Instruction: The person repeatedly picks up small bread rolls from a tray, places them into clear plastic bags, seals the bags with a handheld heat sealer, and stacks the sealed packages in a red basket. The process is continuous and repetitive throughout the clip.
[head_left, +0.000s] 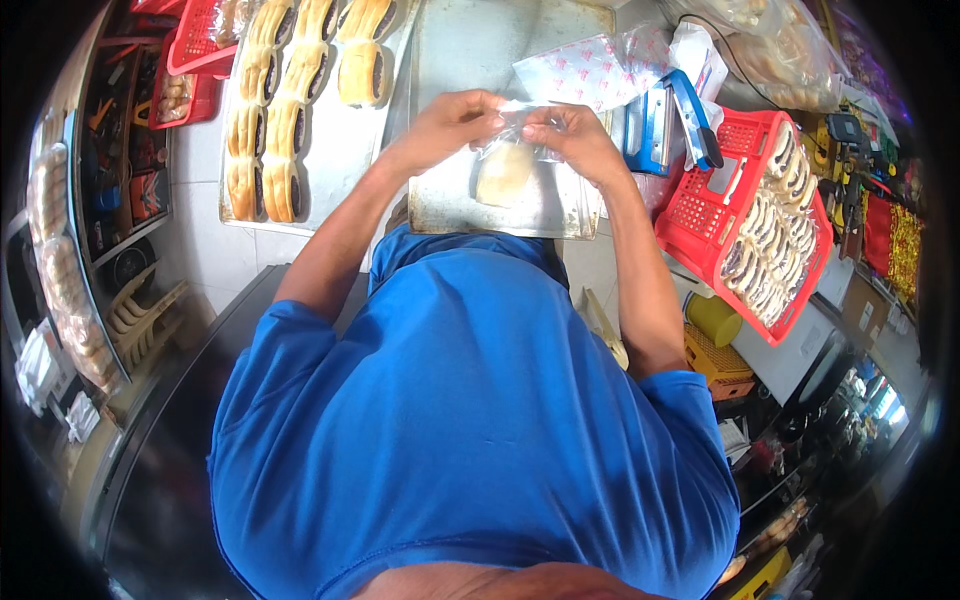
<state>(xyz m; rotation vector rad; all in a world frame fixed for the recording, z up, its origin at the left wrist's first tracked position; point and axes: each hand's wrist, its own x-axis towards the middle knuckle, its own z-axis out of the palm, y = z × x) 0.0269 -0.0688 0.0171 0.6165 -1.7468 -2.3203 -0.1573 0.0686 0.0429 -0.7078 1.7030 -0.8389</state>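
Observation:
Both hands pinch the open end of a clear plastic bag (541, 142) above a metal baking tray (442, 217). My left hand (457, 127) grips its left side and my right hand (574, 139) its right side. A pale bread bun (504, 174) lies in or under the bag, near the tray's front edge; the glare hides which. Past my hands is a stack of printed plastic bags (574, 75). Right of them stands a blue bag sealer (664, 124). On another tray at the left, filled buns (283, 131) lie in rows.
A red plastic crate (694, 202) full of wrapped buns stands at the right, near a yellow container (712, 319). Red baskets (199, 56) with packed bread are at the upper left. A black cable (731, 52) runs behind the sealer. Bagged bread (780, 52) lies at the upper right.

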